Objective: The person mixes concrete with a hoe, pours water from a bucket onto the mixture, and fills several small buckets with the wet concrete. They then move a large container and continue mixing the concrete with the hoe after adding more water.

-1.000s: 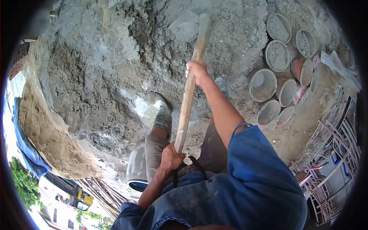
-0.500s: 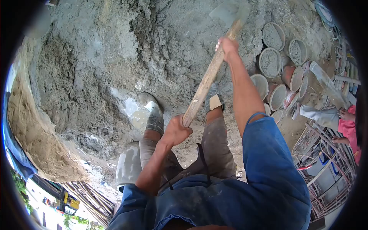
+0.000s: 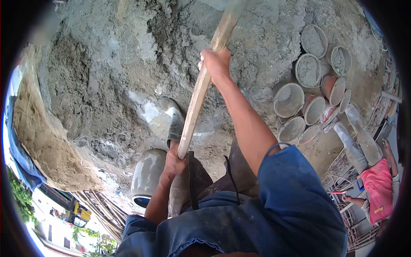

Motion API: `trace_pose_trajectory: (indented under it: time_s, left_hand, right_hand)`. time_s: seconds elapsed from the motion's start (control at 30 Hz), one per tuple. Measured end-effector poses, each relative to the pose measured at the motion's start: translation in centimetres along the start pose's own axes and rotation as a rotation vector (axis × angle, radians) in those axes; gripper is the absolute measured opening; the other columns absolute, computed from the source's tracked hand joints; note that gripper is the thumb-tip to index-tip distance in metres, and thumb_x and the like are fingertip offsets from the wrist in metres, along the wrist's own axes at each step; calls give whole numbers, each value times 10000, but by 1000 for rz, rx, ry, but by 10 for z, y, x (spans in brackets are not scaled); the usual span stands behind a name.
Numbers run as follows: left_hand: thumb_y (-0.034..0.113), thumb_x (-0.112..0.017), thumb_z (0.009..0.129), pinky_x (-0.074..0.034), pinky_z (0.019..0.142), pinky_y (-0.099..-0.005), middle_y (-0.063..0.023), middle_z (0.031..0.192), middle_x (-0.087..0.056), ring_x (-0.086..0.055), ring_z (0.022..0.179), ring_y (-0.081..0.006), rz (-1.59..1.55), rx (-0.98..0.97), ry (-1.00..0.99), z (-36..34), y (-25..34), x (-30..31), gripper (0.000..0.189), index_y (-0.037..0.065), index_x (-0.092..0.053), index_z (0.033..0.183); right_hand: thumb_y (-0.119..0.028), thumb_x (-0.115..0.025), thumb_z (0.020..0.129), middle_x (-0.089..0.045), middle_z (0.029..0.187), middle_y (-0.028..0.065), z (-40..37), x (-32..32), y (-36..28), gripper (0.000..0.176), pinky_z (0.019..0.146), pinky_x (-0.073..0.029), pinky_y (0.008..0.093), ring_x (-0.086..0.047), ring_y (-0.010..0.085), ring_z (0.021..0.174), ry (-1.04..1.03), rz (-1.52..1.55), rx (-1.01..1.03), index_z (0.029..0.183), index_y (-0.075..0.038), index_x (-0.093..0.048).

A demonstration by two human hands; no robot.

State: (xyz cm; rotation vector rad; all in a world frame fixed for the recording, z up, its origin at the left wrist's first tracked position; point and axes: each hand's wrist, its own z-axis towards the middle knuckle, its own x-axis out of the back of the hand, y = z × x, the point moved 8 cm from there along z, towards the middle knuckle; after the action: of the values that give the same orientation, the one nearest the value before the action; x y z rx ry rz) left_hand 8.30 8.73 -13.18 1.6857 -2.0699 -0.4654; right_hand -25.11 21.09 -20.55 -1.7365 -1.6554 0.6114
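Note:
My left hand is closed around the butt end of a hoe's wooden handle, close to my left thigh. Farther up the shaft, my right hand grips it with the arm stretched forward. The hoe's pale blade shows only partly at the top edge, over a spread of wet grey mortar. Lumpy mortar lies in front of my feet, and my left boot stands beside a whitish puddle.
Several buckets, some filled with mortar, stand at the right. A co-worker in a pink shirt is beyond them, near metal racks. An upturned-looking grey bucket lies by my left leg. Sand and stacked poles are at left.
Both hands have moved left with the hoe, the left one also closer to my body. The blade has shifted left and mostly out of view. The co-worker has come further into view.

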Motion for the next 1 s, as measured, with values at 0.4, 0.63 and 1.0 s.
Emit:
trace_pose_trajectory:
  time_s: [0.4, 0.63, 1.0]
  left_hand:
    - [23, -628, 670, -430, 655, -282, -10, 765, -562, -517, 739, -101, -319, 363, -412, -163, 45, -60, 210, 26, -617, 880]
    - [3, -661, 664, -395, 541, -276, 27, 683, -494, -465, 627, -78, -22, -16, -252, 22, 113, -49, 197, 68, -526, 793]
    - [234, -641, 879, -369, 1020, -348, -204, 1232, -534, -481, 1201, -258, -225, 87, -371, -118, 212, 4, 671, -80, -337, 1388]
  right_hand:
    - [4, -594, 737, -518, 593, 62, -94, 97, 57, 74, 355, -436, 309, -532, 158, 413, 21, 54, -312, 716, 19, -526]
    - [-55, -625, 698, -559, 602, 89, 65, 128, -21, 106, 449, -485, 345, -576, 194, 482, 176, -93, -193, 673, -3, -536]
    - [-34, -587, 730, -565, 648, 95, -27, 67, 153, 45, 498, -501, 381, -569, 222, 519, -67, 294, -717, 745, -26, -545]
